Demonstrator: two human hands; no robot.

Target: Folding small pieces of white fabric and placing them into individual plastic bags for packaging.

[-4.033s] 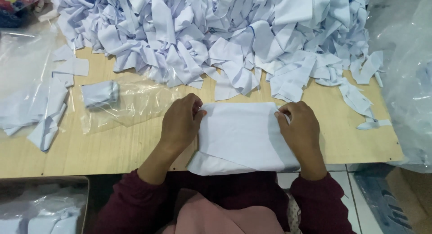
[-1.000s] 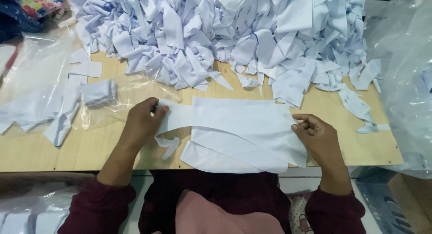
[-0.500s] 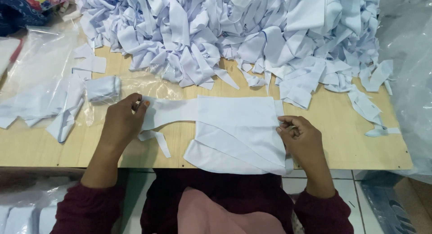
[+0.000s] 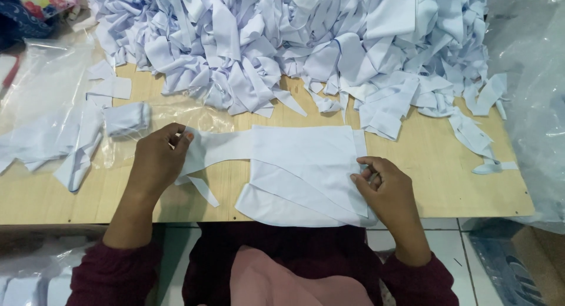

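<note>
While the white cloth piece (image 4: 306, 167) lies flat on the wooden table (image 4: 447, 182) just in front of the person, the left hand (image 4: 156, 161) pinches the end of its long strap between thumb and fingers. The right hand (image 4: 385, 191) rests on the cloth's right edge with fingers curled, seemingly nipping the hem, though the grip is partly hidden. Behind it sits a heap of white fabric pieces (image 4: 294, 41).

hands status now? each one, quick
Left hand: pinching the strap end of the white cloth piece.
Right hand: fingers closed on the cloth's right edge.
</note>
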